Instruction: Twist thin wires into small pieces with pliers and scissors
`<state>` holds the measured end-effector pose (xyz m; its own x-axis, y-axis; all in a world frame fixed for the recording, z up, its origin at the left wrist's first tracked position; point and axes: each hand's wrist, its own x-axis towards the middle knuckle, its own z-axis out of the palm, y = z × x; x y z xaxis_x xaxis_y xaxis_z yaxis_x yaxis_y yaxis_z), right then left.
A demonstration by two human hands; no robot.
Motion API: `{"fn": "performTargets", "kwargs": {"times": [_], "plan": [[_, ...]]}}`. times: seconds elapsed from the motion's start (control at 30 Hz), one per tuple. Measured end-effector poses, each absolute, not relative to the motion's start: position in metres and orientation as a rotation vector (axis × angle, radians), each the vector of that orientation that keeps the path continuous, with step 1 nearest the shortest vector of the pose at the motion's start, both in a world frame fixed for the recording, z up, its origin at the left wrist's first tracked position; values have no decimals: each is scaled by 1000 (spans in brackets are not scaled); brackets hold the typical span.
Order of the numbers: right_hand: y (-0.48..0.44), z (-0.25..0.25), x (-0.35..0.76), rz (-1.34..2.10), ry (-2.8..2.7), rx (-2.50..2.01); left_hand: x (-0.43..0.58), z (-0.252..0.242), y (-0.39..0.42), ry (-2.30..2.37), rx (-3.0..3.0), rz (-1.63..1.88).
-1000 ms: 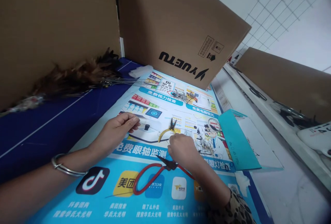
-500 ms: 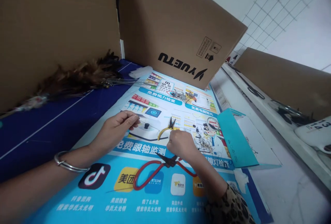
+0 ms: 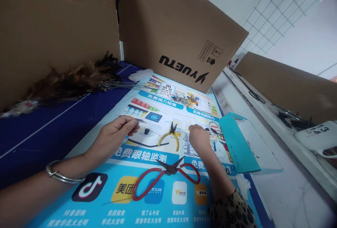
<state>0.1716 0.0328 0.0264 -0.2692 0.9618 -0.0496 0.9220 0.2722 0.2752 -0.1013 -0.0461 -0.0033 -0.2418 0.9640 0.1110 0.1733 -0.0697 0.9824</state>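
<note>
In the head view, I have the left hand [image 3: 114, 131] at left, thumb and fingertips pressed together, and the right hand [image 3: 199, 139] curled closed over the printed sheet [image 3: 167, 205]; I cannot tell whether either pinches anything thin. The yellow pliers [image 3: 172, 132] lie between them, just beside the right hand, and the red scissors [image 3: 170, 168] lie nearer, blades spread. I judge a light, steady pinch best, with both wrists clear of those blades and the pliers' tips.
</note>
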Motion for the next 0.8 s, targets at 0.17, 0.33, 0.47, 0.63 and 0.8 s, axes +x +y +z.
{"fn": "performTargets", "kwargs": {"times": [0.17,0.33,0.47,0.63,0.8], "plan": [[12,24,143,86,2549,1550,-100,-1,-47,1483,1259,1383],[-2,38,139,96,2553,1532,-99,-1,-47,1496,1279,1373],[-36,57,159,5,2476,1452,-100,-2,-47,1531,1266,1361],[-84,53,165,22,2434,1327,-101,-3,-45,1485,1282,1378],[-91,34,158,106,2522,1276,-101,-2,-46,1505,1289,1405]]}}
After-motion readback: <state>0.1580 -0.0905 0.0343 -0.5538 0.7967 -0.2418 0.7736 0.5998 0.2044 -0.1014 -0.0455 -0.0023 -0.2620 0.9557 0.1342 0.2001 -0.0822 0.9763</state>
